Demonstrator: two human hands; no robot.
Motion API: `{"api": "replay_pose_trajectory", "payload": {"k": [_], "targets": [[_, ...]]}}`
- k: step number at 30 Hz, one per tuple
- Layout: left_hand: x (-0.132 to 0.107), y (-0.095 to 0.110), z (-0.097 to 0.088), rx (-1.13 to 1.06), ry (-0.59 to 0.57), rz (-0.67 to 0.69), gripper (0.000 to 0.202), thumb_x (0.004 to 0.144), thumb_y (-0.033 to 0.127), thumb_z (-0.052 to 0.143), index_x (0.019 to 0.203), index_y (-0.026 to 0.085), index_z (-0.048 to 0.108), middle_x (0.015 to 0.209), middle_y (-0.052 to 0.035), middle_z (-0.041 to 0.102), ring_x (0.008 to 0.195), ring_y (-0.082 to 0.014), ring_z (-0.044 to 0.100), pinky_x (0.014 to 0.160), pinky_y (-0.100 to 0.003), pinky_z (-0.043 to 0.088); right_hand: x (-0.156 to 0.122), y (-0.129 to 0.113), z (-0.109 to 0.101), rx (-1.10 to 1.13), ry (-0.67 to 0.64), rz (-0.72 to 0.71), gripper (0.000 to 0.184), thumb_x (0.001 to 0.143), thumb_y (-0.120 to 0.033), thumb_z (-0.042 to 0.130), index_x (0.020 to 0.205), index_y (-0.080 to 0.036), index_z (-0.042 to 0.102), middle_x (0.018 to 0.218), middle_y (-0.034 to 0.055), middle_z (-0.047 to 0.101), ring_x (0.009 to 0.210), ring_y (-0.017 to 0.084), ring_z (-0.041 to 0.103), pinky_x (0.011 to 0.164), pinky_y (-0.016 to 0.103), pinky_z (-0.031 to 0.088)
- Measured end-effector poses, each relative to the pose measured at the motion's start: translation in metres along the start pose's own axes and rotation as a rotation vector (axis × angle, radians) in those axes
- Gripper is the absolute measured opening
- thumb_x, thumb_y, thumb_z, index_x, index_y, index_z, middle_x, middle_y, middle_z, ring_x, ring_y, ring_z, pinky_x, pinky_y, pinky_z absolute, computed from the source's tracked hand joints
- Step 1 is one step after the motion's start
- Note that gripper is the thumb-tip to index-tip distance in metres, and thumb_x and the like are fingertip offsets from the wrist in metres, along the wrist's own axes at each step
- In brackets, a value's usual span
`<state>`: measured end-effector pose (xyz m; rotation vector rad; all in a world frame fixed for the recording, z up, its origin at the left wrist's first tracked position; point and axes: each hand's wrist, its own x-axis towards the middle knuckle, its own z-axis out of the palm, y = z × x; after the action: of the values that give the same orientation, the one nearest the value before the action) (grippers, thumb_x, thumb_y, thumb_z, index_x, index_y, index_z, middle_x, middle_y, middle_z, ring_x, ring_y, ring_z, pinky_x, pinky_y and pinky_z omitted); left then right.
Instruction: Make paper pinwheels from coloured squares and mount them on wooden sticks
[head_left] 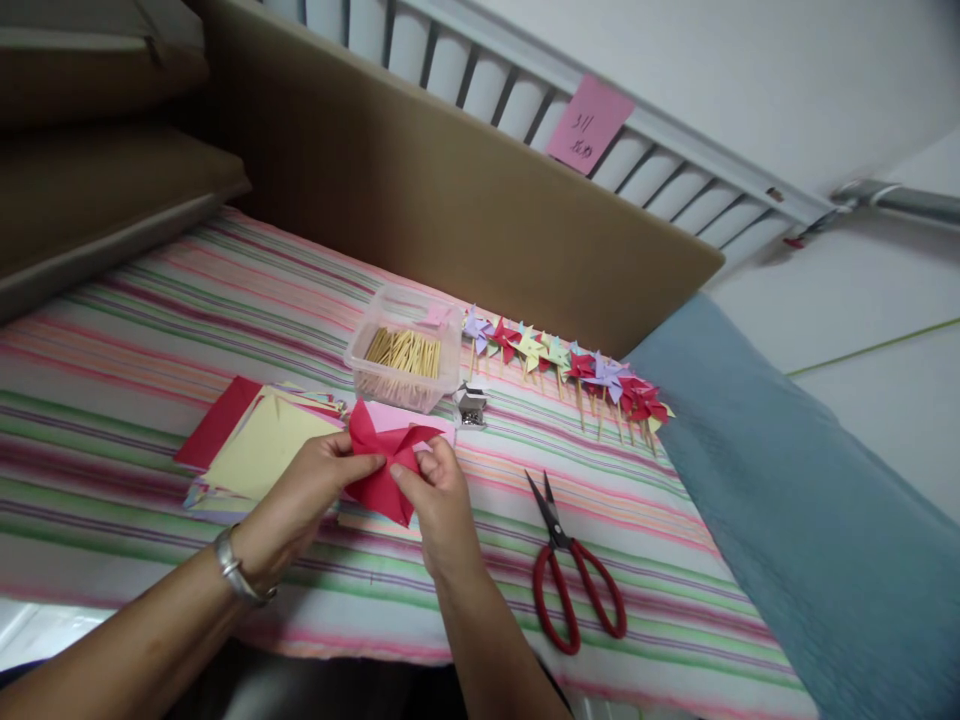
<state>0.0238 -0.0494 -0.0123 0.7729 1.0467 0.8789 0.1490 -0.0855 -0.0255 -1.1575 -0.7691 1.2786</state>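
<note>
The left hand (319, 475) and the right hand (439, 500) hold a red paper pinwheel (379, 492) between them, above the striped cloth (337, 620). On each hand the thumb and fingers are clamped on the paper, the thumbs near its centre, where its flaps are folded in. A silver bracelet (236, 570) circles the left wrist.

Beside the left hand lies a stack of coloured paper (266, 450), with pale yellow uppermost and red sticking out at the far left. Just beyond the pinwheel stands a clear plastic tub (451, 350) of wooden sticks (405, 352), with a small open box (471, 400) of metal pieces next to it. Finished pinwheels (531, 350) on sticks lie in a row farther right. Red-handled scissors (556, 540) rest to the right of the right hand, blades parted and pointing away.
</note>
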Motion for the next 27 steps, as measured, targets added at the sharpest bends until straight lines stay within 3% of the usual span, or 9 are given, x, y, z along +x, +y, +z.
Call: {"api": "replay_pose_trajectory", "payload": {"k": [3,8,11,16,21,27], "targets": [[0.003,0.008,-0.008,-0.029,0.016,-0.011,0.014,0.059,0.021,0.077,0.069,0.014,0.072,0.057,-0.0009,0.069,0.053,-0.0131,0.059,0.054,-0.022,0.044,-0.001,0.001,-0.003,-0.203,0.029,-0.078,0.042,0.071,-0.016,0.064,0.111,-0.022,0.054,0.072,-0.0043,0.064,0.064,0.015,0.063,0.063,0.028,0.051],[0.003,0.027,-0.020,-0.153,0.017,-0.015,0.010,0.059,0.019,0.077,0.060,0.014,0.069,0.055,-0.0019,0.068,0.048,-0.0109,0.057,0.049,-0.019,0.043,-0.008,-0.002,-0.010,-0.674,0.028,-0.603,0.032,0.080,-0.011,0.058,0.109,-0.024,0.063,0.100,0.0051,0.066,0.096,0.019,0.061,0.089,0.037,0.048],[0.002,0.032,-0.026,-0.182,-0.020,0.044,0.008,0.061,0.017,0.076,0.059,0.015,0.069,0.055,-0.0014,0.068,0.052,-0.0116,0.059,0.054,-0.019,0.047,-0.012,-0.004,-0.010,-0.809,-0.032,-0.770,0.026,0.085,-0.010,0.057,0.104,-0.025,0.066,0.111,0.0071,0.063,0.107,0.021,0.057,0.094,0.039,0.046],[0.003,0.028,-0.034,-0.180,-0.066,0.029,0.004,0.064,0.016,0.075,0.066,0.016,0.072,0.063,-0.0017,0.071,0.058,-0.0129,0.063,0.059,-0.021,0.050,-0.012,-0.003,-0.006,-0.954,-0.058,-0.840,0.024,0.088,-0.011,0.055,0.101,-0.026,0.069,0.125,0.0083,0.057,0.119,0.023,0.049,0.100,0.043,0.042],[0.003,0.024,-0.036,-0.153,-0.086,-0.071,0.009,0.066,0.020,0.076,0.064,0.015,0.068,0.054,0.0005,0.065,0.044,-0.0087,0.054,0.043,-0.018,0.041,-0.012,-0.004,-0.006,-1.019,-0.100,-0.858,0.025,0.087,-0.011,0.055,0.102,-0.025,0.069,0.138,0.0097,0.048,0.130,0.025,0.040,0.106,0.047,0.037],[0.010,0.021,-0.037,-0.205,-0.099,-0.097,0.011,0.065,0.018,0.077,0.074,0.016,0.072,0.064,-0.0025,0.070,0.051,-0.0123,0.059,0.051,-0.022,0.047,-0.012,-0.006,-0.010,-1.005,-0.143,-0.818,0.034,0.086,-0.006,0.049,0.104,-0.028,0.067,0.145,0.0063,0.042,0.136,0.024,0.034,0.109,0.050,0.035]]}}
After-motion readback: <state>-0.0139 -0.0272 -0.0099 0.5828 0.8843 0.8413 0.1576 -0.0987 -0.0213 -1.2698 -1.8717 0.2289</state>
